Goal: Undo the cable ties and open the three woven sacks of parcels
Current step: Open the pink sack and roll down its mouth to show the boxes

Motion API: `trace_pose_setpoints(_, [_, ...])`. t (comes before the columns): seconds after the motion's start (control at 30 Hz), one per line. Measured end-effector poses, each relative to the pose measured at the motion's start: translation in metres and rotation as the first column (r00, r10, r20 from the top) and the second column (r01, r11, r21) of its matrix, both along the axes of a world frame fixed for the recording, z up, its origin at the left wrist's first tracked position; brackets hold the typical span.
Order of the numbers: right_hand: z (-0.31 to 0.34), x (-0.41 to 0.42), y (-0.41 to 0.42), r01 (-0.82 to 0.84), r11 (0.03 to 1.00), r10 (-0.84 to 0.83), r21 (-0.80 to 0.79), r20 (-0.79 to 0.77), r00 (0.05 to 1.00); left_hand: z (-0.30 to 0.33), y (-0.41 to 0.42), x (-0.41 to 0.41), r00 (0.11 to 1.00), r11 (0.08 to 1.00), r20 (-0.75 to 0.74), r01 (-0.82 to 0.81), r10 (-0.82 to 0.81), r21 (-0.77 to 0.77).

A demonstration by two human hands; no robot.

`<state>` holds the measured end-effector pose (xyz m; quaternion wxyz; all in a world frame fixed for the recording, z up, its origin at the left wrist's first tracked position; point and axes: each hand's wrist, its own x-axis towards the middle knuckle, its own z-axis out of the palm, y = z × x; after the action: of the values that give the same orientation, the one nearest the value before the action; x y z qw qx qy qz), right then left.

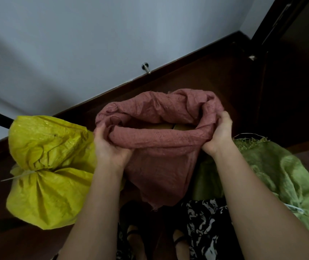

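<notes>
Red sack [161, 158] sits mid-frame, mouth open; left hand [110, 147] and right hand [218, 134] each grip its rolled rim. Best roll evenly on both sides. Yellow sack [50, 171] and green sack [281, 177] remain tied.

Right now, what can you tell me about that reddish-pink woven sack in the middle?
The reddish-pink woven sack stands upright on the dark wooden floor, between a tied yellow woven sack and a green woven sack. Its coarse, crinkled mouth is open and rolled outward, showing tan parcels inside. The left hand and right hand each grip the rim at opposite sides. No cable tie shows on it.
</notes>
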<state>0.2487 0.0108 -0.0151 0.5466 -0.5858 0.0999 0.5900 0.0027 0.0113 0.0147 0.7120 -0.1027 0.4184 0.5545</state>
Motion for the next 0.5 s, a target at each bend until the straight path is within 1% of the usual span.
trace_pose_setpoints(0.07, [-0.011,0.000,0.002,-0.112,0.986,0.119,-0.127,0.051,0.992,0.000,-0.001,0.008,0.994,0.996,-0.066,0.089,-0.089,-0.007])
trace_pose_setpoints(0.13, [-0.020,-0.004,0.001,-0.272,0.934,0.300,-0.232,0.098,0.949,-0.002,-0.001,0.011,0.984,0.990,-0.114,0.134,-0.139,-0.045])
trace_pose_setpoints(0.17, [-0.018,-0.008,0.000,-0.319,0.906,0.362,-0.279,0.117,0.925,-0.003,-0.001,0.010,0.980,0.988,-0.129,0.143,-0.149,-0.057])
trace_pose_setpoints(0.2, [-0.017,-0.010,-0.002,-0.344,0.876,0.412,-0.338,0.152,0.899,-0.004,0.000,0.008,0.981,0.989,-0.131,0.139,-0.145,-0.057])
trace_pose_setpoints(0.27, [-0.025,-0.008,-0.004,-0.316,0.847,0.448,-0.428,0.253,0.857,-0.005,0.001,0.006,0.981,0.993,-0.154,0.106,-0.114,-0.061])
trace_pose_setpoints(0.3, [-0.027,-0.007,-0.004,-0.296,0.851,0.446,-0.434,0.299,0.844,-0.004,0.000,0.006,0.980,0.994,-0.171,0.090,-0.099,-0.064])
trace_pose_setpoints(0.33, [-0.029,-0.006,-0.002,-0.247,0.876,0.402,-0.414,0.343,0.849,-0.001,-0.002,0.006,0.979,0.994,-0.180,0.087,-0.098,-0.068])
trace_pose_setpoints(0.37, [-0.030,-0.005,-0.001,-0.199,0.910,0.345,-0.364,0.398,0.850,0.001,-0.005,0.006,0.968,0.990,-0.222,0.103,-0.121,-0.092])
trace_pose_setpoints(0.43, [-0.019,-0.008,-0.003,-0.079,0.945,0.235,-0.316,0.491,0.839,0.001,-0.010,0.005,0.919,0.968,-0.320,0.180,-0.230,-0.177])
trace_pose_setpoints(0.5, [-0.006,-0.010,-0.006,0.004,0.969,0.132,-0.246,0.530,0.837,0.000,-0.015,0.007,0.820,0.912,-0.417,0.285,-0.392,-0.296])
